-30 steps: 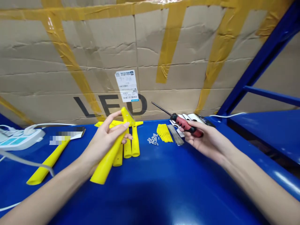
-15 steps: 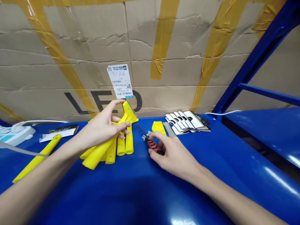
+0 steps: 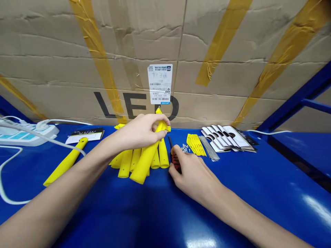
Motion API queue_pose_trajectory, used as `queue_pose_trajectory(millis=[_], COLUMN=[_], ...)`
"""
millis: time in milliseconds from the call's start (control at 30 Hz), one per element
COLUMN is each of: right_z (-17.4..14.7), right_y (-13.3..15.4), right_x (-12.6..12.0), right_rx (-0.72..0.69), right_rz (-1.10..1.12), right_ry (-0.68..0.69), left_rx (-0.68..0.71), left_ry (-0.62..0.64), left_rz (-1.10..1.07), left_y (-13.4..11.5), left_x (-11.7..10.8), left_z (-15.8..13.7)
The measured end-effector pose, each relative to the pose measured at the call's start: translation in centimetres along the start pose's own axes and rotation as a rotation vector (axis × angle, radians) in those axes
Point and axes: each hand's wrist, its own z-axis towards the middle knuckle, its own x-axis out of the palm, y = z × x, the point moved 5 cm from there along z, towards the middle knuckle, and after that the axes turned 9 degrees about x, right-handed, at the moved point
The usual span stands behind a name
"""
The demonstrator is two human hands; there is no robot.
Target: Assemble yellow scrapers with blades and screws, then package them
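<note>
My left hand point(image 3: 147, 131) is closed around a yellow scraper point(image 3: 145, 160), its wide head tilted up by the thumb and its hollow handle pointing down toward me. Beneath it lies a pile of similar yellow handles point(image 3: 126, 165), partly covered by the hand. A screwdriver point(image 3: 176, 161) with a red and black grip is pinched in my right hand point(image 3: 190, 168), its thin shaft pointing up and away beside the pile. Just past the right hand are small silver screws point(image 3: 185, 148), several yellow plastic pieces point(image 3: 196, 144) and a stack of grey metal blades point(image 3: 209, 148).
White and black cards point(image 3: 219, 137) lie fanned at the back right. At left, another yellow handle point(image 3: 66, 162) rests near a card point(image 3: 85, 135), a white power strip point(image 3: 31, 136) and cables. A taped cardboard box point(image 3: 139, 44) stands along the blue table's point(image 3: 155, 217) back edge.
The camera view has turned left, so things appear further right. My left hand has rotated the scraper, and its blade edge shows less now. The screwdriver stays in my right hand, now pointing more upright.
</note>
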Motion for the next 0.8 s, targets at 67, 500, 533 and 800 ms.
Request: queue_pose_trajectory(millis=[67, 500, 533, 800], right_z=[-0.1, 1.0, 0.7, 0.9], right_y=[-0.1, -10.1, -12.0, -21.6], right_x=[0.1, -9.4, -10.3, -11.6], right_rx=[-0.020, 0.054, 0.091, 0.166], right_rz=[0.048, 0.184, 0.205, 0.177], right_ry=[0.013, -0.563, -0.682, -0.571], left_rx=[0.003, 0.035, 0.020, 0.063], left_ry=[0.053, -0.053, -0.062, 0.023], left_rz=[0.006, -0.049, -0.063, -0.114], left_y=[0.0, -1.2, -1.4, -5.4], left_x=[0.1, 2.6, 3.1, 9.0], left_z=[0.0, 0.6, 0.9, 5.0])
